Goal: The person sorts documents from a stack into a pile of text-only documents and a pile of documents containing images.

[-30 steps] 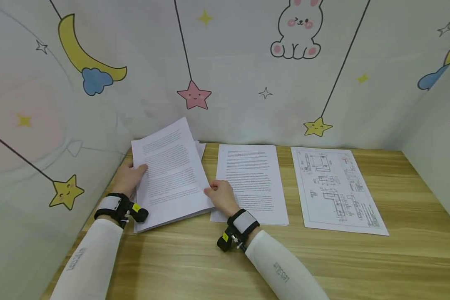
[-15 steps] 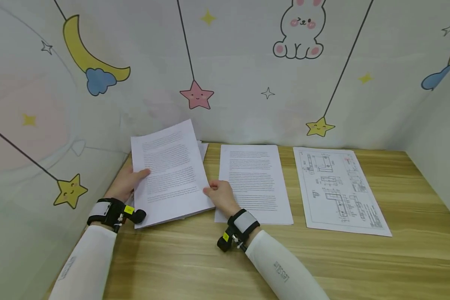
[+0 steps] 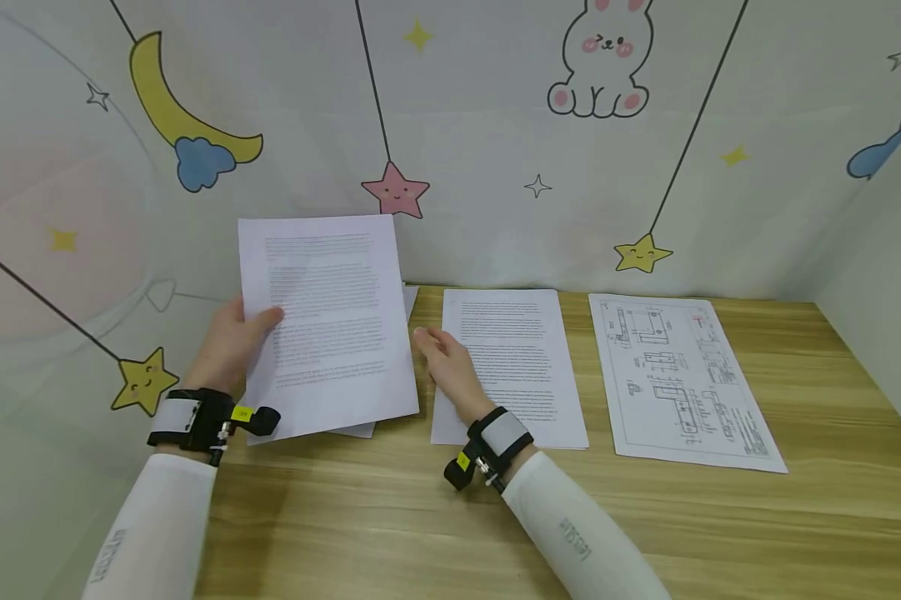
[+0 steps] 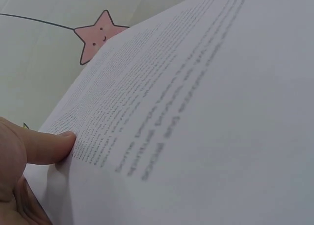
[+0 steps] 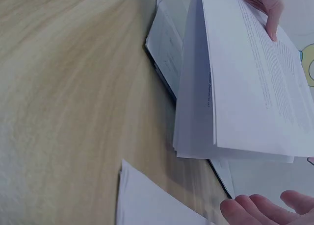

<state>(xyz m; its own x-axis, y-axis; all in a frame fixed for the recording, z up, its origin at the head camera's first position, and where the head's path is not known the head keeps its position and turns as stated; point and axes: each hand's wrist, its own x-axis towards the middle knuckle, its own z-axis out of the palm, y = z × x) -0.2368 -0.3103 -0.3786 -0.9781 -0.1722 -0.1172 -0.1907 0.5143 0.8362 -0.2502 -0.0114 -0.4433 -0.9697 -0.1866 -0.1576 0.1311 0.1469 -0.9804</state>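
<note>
My left hand (image 3: 227,346) grips a sheaf of printed sheets (image 3: 333,321) by its left edge, thumb across the front page. The sheaf is raised and tilted above the table. In the right wrist view its lower sheets (image 5: 192,112) hang apart from the front ones. More paper (image 5: 166,43) lies beneath it on the table, mostly hidden in the head view. To the right of the sheaf, my right hand (image 3: 452,371) is held with loosely bent fingers (image 5: 267,210), apart from the paper. It hovers over the left edge of a second text stack (image 3: 506,358).
On the right of the wooden table (image 3: 450,525) lies a sheet with technical drawings (image 3: 683,383). A cloth wall (image 3: 480,242) with cartoon prints closes off the back, and similar cloth stands at the left and right sides.
The sheaf has risen and swung more upright, shifting left with my left hand. My right hand has let go of its lower right edge and moved slightly up.
</note>
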